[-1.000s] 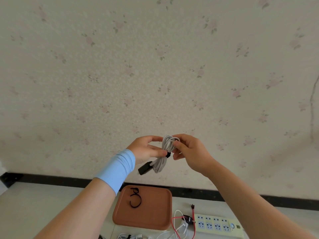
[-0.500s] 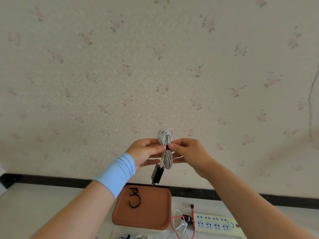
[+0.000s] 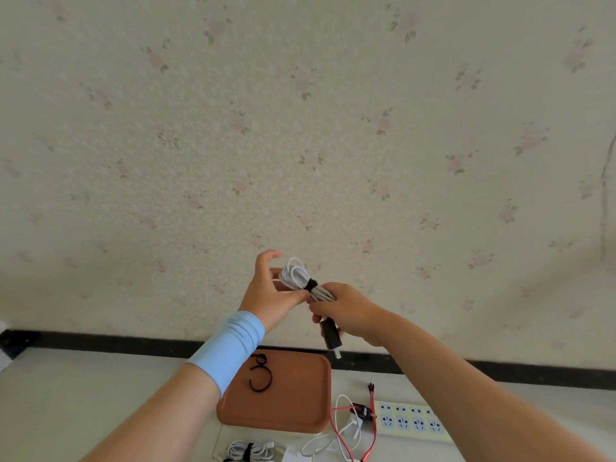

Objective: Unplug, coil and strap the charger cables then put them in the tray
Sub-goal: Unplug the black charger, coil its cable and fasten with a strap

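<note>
Item: strapped cable coil, my right hand gripping it, left hand spread; I'd lower it flat into tray

2 bare forearms rise and meet in front of the person. the left hand, with a light blue sleeve on its wrist, is loosely spread, its thumb tip touching the coiled white charger cable. the right hand grips the coil's lower end, fingers curled round it.
</note>
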{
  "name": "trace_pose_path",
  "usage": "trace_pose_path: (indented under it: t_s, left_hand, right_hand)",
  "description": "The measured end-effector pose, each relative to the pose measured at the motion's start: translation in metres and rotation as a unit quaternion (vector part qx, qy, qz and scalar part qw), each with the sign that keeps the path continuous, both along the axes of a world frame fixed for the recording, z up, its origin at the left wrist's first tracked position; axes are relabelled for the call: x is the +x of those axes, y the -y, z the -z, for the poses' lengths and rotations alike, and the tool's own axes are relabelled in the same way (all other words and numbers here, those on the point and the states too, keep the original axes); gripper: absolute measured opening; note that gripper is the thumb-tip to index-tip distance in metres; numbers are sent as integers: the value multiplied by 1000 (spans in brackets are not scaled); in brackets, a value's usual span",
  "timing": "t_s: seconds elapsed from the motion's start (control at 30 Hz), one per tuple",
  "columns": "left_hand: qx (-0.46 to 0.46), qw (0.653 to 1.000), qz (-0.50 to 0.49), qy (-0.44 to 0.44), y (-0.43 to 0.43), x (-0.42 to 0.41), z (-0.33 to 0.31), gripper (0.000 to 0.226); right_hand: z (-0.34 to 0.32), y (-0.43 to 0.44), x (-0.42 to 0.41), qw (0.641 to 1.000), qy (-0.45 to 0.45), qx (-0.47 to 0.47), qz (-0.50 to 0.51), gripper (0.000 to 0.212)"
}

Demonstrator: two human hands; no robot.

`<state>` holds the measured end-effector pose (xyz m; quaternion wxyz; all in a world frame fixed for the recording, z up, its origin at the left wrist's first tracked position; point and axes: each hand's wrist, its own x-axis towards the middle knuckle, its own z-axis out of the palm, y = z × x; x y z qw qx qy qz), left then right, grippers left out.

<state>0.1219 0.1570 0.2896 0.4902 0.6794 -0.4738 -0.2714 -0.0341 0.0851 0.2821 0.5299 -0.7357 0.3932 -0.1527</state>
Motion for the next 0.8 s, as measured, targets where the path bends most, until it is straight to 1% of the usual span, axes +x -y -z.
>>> trace_pose_path:
  t_s: [0.03, 0.07, 0.1, 0.17, 0.2, 0.27, 0.33, 0.4, 0.5, 0.67, 0.73, 0.8]
  left_hand:
    - [-3, 1000, 10, 24, -1, 5, 5, 83]
    - [-3, 998, 29, 57, -1, 11, 10, 83]
    - [4, 993, 54, 101, -1, 17, 16, 77]
    - [25, 977, 93, 191, 0, 27, 26, 50]
    - [41, 970, 101, 219, 1, 32, 32, 38]
    - [87, 963, 105, 232, 0, 40, 46, 27]
    - [127, 955, 106, 246, -1, 48, 64, 25]
    - [165, 937, 114, 286, -4, 56, 85, 24]
    - [220, 908, 138, 330, -12, 65, 119, 28]
    - [292, 870, 162, 364, -25, 81, 182, 28]
    - [317, 860, 168, 363, -30, 89, 210, 30]
    - [344, 843, 178, 373, -34, 94, 239, 32]
  right_hand:
    - [4, 1, 0, 1000, -6, 0, -10, 7]
    - [9, 3, 1, 1000, -14, -2, -20, 7]
    - [14, 3, 2, 999, -26, -5, -31, 8]
    - [26, 5, 6, 997, -56, -12, -53, 13]
    - [34, 7, 9, 995, -75, -15, -64, 18]
    - [52, 10, 14, 990, -113, -15, -86, 33]
    - [71, 12, 16, 984, -145, -9, -103, 51]
    - [90, 12, 21, 979, -163, -23, -117, 57]
    - [116, 8, 31, 971, -194, -70, -118, 45]
    - [178, -13, 56, 962, -215, -90, -140, 21]
    - [207, -26, 64, 959, -227, -90, -145, 19]
    - [238, -36, 69, 962, -228, -79, -129, 22]
